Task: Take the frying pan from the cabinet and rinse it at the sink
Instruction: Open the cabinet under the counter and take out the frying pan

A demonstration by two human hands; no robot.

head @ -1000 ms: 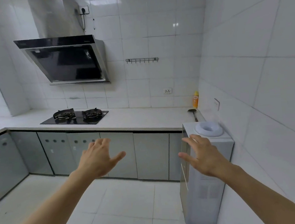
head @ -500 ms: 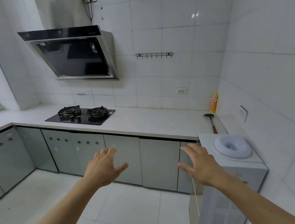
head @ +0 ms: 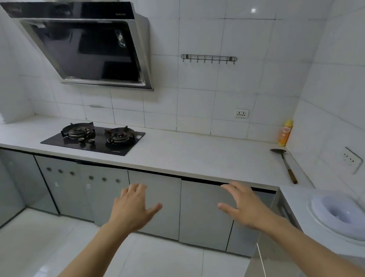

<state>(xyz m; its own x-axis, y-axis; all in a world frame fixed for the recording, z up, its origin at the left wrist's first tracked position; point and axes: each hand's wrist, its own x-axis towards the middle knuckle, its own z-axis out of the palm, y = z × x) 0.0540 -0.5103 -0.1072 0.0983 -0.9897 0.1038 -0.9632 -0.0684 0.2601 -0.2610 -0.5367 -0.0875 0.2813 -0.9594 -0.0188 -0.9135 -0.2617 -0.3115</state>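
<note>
A row of grey base cabinets (head: 202, 211) runs under the white worktop (head: 192, 155), and all their doors are closed. My left hand (head: 134, 208) is stretched out in front of one door, fingers spread, holding nothing. My right hand (head: 244, 205) hovers in front of the door beside it, also with fingers apart and holding nothing. Neither hand touches a door. No frying pan and no sink are in view.
A black two-burner gas hob (head: 93, 139) sits in the worktop below a range hood (head: 87, 45). At the right stand an orange bottle (head: 285, 133), a ladle (head: 285, 164) and a water dispenser (head: 340, 217). A hook rail (head: 208, 58) hangs on the tiled wall.
The view has come closer to the cabinets and tilted down. Both hands have stayed outstretched and now lie nearer the two middle doors.
</note>
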